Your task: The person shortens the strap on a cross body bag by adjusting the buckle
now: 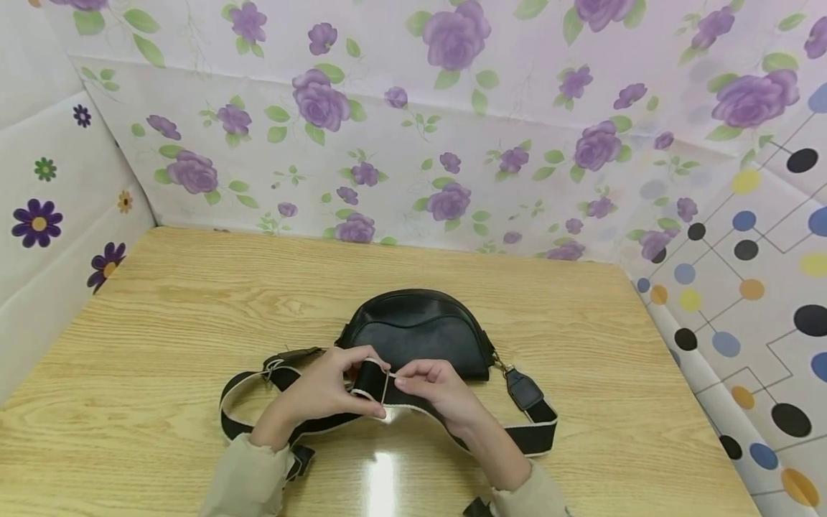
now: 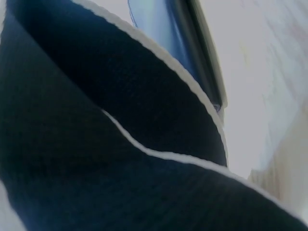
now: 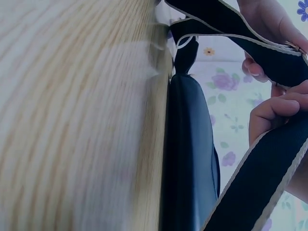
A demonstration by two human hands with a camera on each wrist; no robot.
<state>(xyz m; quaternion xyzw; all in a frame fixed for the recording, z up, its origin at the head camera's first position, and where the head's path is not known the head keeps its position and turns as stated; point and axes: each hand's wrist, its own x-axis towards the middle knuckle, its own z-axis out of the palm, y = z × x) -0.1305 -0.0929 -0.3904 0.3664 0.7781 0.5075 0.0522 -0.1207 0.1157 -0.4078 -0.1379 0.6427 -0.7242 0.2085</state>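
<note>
A black half-moon bag (image 1: 413,337) lies on the table, and its black strap with pale edging (image 1: 526,436) runs in front of it. With thumb and fingers, my left hand (image 1: 316,391) grips a folded loop of the strap at a thin metal slide buckle (image 1: 386,388). My right hand (image 1: 446,398) pinches the strap just right of that buckle. Dark webbing (image 2: 120,86) fills most of the left wrist view, hiding the left fingers. In the right wrist view the strap (image 3: 264,178) rises past the bag (image 3: 190,159) to both hands.
A metal clasp and leather tab (image 1: 525,390) join the strap at the bag's right end. Slack strap (image 1: 232,409) curls on the wooden table (image 1: 194,301) at left. Flower-patterned sheeting (image 1: 388,143) stands behind the table, with dotted sheeting (image 1: 749,287) at right.
</note>
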